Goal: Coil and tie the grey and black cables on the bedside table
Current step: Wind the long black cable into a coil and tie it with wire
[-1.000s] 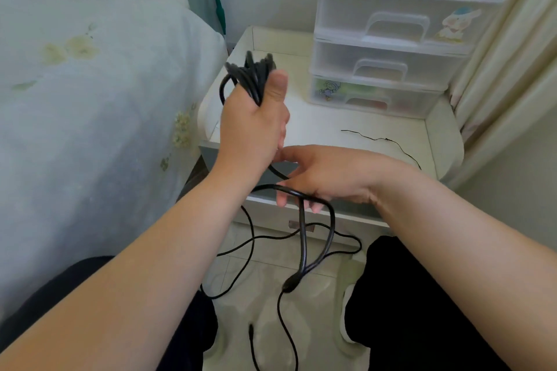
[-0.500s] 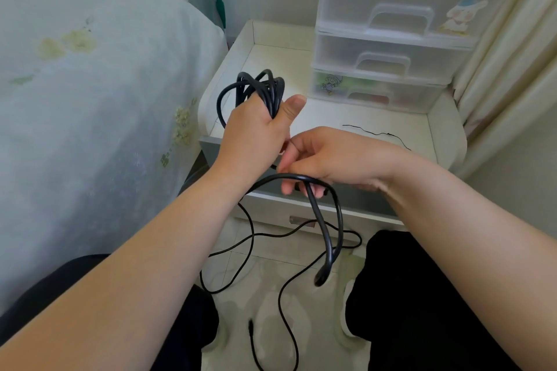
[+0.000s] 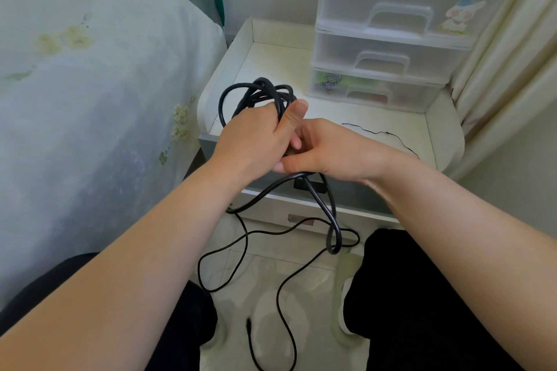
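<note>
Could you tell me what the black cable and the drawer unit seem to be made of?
Black cable: likely rubber or PVC sheath, with a soft sheen and limp bends. Drawer unit: frosted translucent plastic, with contents showing dimly through its moulded fronts.

black cable point(image 3: 259, 93), white bedside table point(image 3: 446, 141), pale bedspread point(image 3: 90, 99) with faded yellow flowers, cream curtain point(image 3: 509, 48).

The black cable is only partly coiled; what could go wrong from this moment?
1. The loops of the black cable fan loosely above the left hand, so some may slip out.
2. Its free length trails over the floor between the feet and could knot or snag.
3. The thin black tie on the bedside table might get swept off.
</note>
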A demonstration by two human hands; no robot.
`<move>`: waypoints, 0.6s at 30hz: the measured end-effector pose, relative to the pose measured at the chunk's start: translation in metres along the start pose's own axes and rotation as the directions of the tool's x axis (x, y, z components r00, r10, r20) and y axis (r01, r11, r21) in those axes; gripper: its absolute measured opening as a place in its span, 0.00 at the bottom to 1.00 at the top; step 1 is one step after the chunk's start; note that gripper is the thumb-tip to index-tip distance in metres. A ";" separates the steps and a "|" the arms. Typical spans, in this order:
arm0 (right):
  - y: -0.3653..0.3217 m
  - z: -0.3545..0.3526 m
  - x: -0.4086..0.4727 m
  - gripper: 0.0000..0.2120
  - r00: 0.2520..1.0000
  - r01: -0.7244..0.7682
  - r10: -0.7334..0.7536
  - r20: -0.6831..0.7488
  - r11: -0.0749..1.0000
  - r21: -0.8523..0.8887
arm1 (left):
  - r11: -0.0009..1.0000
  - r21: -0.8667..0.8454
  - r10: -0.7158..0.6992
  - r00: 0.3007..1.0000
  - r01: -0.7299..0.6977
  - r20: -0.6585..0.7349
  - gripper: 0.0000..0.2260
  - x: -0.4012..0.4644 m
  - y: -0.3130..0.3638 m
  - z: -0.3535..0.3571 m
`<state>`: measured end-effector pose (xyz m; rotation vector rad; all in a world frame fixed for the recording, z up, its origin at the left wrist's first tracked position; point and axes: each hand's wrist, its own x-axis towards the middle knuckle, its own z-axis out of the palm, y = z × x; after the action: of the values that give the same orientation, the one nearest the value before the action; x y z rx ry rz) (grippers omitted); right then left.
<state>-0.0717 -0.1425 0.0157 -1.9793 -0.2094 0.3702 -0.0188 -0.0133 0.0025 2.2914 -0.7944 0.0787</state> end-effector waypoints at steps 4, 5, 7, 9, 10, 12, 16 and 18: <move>-0.001 -0.001 0.002 0.14 0.998 0.009 -0.014 0.067 0.998 0.070 | 0.996 0.093 -0.009 0.999 0.014 -0.047 0.30 -0.001 -0.002 -0.002; -0.002 -0.004 0.001 0.14 0.998 -0.018 0.016 0.065 0.999 0.037 | 0.990 0.135 -0.016 0.996 0.028 -0.087 0.31 0.000 -0.004 -0.002; 0.000 -0.014 -0.004 0.20 0.990 -0.109 0.116 0.075 0.990 -0.086 | 0.981 0.179 -0.043 0.988 0.070 -0.151 0.30 0.003 -0.007 -0.006; 0.002 -0.023 -0.012 0.20 0.983 -0.138 0.166 0.083 0.953 -0.269 | 0.979 0.142 -0.121 0.980 0.144 -0.158 0.27 0.005 -0.010 -0.016; 0.004 -0.028 -0.016 0.18 0.986 -0.122 0.153 0.060 0.927 -0.355 | 0.980 0.074 -0.174 0.976 0.185 -0.129 0.25 0.006 -0.012 -0.021; 0.008 -0.036 -0.018 0.11 0.995 -0.092 0.094 -0.019 0.890 -0.446 | 0.957 -0.137 -0.260 0.965 0.258 -0.002 0.28 0.006 -0.017 -0.029; 0.016 -0.047 -0.019 0.01 0.967 -0.115 -0.014 -0.253 0.866 -0.487 | 0.769 -0.509 -0.220 0.908 0.386 0.356 0.27 -0.002 -0.013 -0.035; 0.023 -0.049 -0.020 0.02 0.927 -0.125 -0.075 -0.368 0.862 -0.492 | 0.658 -0.615 -0.122 0.868 0.433 0.481 0.23 -0.005 -0.007 -0.036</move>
<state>-0.0741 -0.1997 0.0176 -2.5350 -0.0310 -0.0732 -0.0132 0.0160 0.0239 1.6411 -0.5043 -0.7565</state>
